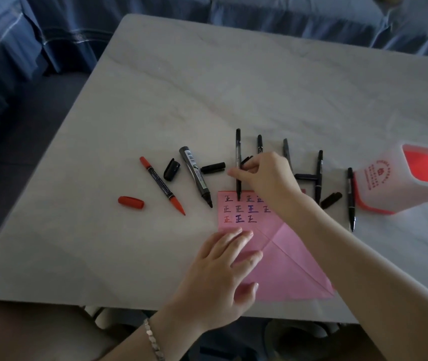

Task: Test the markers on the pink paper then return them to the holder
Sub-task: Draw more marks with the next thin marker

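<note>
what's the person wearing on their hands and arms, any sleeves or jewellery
Both hands are bare, with no gloves or rings showing. The left hand has a silver-coloured link bracelet at the wrist; the right hand has nothing at its wrist. No sleeves show on either forearm.

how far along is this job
Done: rows of characters on the pink paper. In hand: the right hand holds a black marker, tip on the top row; the left hand presses the paper. Left: markers lie uncapped on the table, none in the holder.
</note>
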Demonstrator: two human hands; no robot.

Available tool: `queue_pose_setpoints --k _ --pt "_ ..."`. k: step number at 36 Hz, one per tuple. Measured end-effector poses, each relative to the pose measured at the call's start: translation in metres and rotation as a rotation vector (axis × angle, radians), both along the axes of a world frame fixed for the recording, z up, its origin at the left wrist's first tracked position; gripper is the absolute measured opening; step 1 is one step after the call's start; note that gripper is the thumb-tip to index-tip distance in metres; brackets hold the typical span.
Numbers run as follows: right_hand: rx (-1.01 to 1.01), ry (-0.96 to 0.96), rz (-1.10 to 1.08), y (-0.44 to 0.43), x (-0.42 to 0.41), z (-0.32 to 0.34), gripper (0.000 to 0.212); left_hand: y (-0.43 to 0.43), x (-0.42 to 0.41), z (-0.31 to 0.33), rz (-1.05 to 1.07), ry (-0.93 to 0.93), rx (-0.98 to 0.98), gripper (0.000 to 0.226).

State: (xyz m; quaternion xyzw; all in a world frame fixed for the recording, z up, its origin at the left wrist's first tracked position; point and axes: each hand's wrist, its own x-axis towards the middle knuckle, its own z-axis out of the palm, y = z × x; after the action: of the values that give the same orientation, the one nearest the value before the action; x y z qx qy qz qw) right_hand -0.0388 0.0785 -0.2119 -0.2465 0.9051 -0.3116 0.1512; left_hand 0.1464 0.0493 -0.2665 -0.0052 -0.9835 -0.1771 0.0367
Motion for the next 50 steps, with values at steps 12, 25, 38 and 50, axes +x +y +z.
queue_pose_setpoints --k 12,25,38,50 --pt "0.137 0.120 -0.145 0.022 -0.020 -0.005 0.029 0.001 0.000 -0.001 -0.006 0.003 0.056 0.047" --pt "-0.313 -0.456 -0.304 0.042 -0.011 0.010 0.017 0.001 0.000 0.000 -0.004 -0.011 0.065 0.047" --pt "-0.655 -0.062 -0.281 0.091 0.047 -0.007 0.015 0.001 0.000 -0.003 -0.007 0.001 0.056 0.045" --pt "-0.575 0.074 -0.361 0.074 0.061 -0.039 0.020 0.001 0.000 -0.002 0.011 0.006 0.109 0.043"
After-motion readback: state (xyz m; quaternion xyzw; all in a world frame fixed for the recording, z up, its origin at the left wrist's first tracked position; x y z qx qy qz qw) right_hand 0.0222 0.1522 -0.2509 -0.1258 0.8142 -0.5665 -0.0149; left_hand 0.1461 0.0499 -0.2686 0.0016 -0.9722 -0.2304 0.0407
